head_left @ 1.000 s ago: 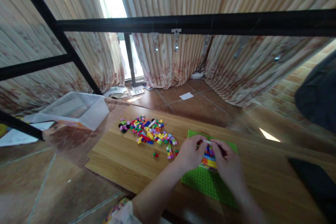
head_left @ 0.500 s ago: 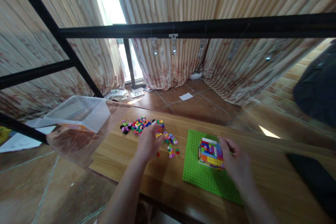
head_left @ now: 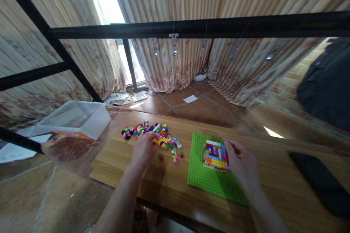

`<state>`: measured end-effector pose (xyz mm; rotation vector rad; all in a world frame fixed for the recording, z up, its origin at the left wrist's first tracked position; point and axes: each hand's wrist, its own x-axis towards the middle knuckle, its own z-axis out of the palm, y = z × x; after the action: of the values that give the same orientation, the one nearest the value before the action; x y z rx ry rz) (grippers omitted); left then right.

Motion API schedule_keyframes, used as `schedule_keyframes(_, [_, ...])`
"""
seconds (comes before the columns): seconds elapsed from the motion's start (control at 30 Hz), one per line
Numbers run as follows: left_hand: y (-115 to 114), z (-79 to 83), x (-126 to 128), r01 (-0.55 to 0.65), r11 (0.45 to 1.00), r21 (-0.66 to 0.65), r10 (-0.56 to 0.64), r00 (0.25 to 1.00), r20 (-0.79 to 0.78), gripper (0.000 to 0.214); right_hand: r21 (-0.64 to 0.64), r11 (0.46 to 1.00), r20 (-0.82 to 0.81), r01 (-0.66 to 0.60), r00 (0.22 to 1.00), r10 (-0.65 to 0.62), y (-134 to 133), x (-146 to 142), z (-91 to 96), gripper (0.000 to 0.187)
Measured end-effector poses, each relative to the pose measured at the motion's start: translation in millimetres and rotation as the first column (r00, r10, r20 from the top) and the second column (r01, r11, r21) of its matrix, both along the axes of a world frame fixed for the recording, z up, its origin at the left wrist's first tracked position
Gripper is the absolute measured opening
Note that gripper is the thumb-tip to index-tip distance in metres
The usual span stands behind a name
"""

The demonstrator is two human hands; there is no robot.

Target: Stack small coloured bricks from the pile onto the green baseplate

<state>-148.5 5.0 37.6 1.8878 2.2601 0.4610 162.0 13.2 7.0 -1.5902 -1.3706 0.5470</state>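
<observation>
My left hand [head_left: 144,148] is at the near side of a pile of small toy bricks [head_left: 144,128] in many colours. Its fingers are bent down to the bricks, and what lies between them is hidden. On a green studded baseplate [head_left: 197,164] sits a low, roughly square brick build [head_left: 216,156] with rows of white, red, blue, purple, orange and yellow. My right hand [head_left: 243,160] rests against the right edge of this build, thumb and fingers curled together. Whether a small brick is in that pinch I cannot make out.
A clear plastic bin [head_left: 79,120] stands left of the wooden table [head_left: 117,164]. A dark flat object [head_left: 318,180] lies at the right. Loose bricks [head_left: 175,155] lie between pile and baseplate. A black metal rail [head_left: 191,29] crosses beyond the table, before curtains [head_left: 169,0].
My left hand has drawn back a little to the left and nearer, uncovering more bricks. My right hand stays at the build's right edge. The whole view has shifted slightly.
</observation>
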Motion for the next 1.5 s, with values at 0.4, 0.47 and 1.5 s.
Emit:
schedule_keyframes(0.4, [1.7,18.7,12.3,0.128,0.992,-0.006,-0.057,0.486,0.872,0.015,0.158,0.987,0.040,0.016,0.999,-0.023,-4.6,-8.1,18.1,0.030])
schedule_keyframes(0.47, [-2.1,22.8,26.6,0.151,0.988,-0.043,0.013,0.195,0.981,0.020,0.259,0.966,0.036,-0.003,0.999,-0.007,-13.4,-18.4,27.5,0.024])
schedule_keyframes(1.5, [-11.8,20.0,131.0,0.348,0.936,-0.041,0.144,-0.273,0.951,0.029,0.203,0.943,-0.239,-0.262,0.921,0.307,-32.8,-44.2,34.0,0.007])
